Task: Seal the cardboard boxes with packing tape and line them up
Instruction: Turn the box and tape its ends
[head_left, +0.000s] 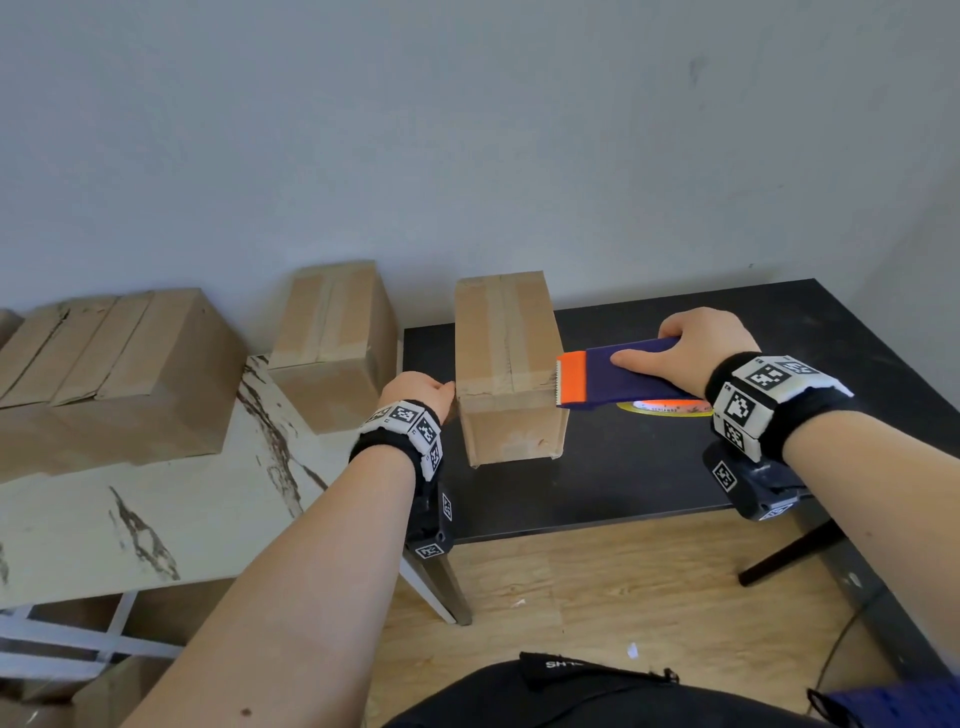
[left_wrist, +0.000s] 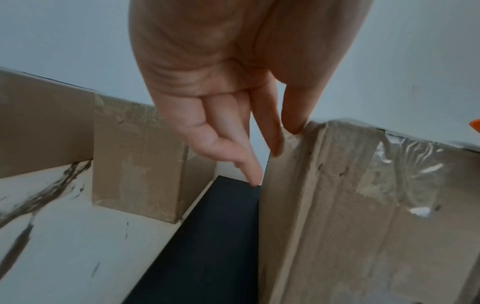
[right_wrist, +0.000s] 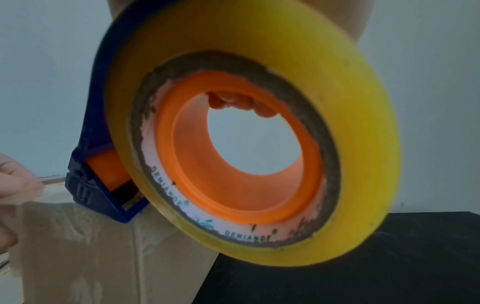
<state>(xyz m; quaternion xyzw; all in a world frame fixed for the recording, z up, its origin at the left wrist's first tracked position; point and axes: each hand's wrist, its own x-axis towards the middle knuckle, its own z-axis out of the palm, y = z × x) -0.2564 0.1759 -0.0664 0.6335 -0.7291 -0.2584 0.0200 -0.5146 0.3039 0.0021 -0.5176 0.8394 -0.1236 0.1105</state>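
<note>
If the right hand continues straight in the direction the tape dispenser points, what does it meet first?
Most likely the cardboard box on the black table. The right hand aims the tape dispenser leftward, its orange blade end at the box's near right top edge. Whether they already touch is unclear.

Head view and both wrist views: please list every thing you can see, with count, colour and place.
cardboard box on black table: one, brown, taped, near its left edge.
other boxes: at least two, brown, on marble-pattern table.
tape dispenser: one, blue and orange, at the box's right top edge.
tape roll: one, yellow, in the dispenser.
black table: one, right.
marble-pattern table: one, white, left.
left hand: fingers touch the box's left side.
right hand: grips the dispenser.
</note>
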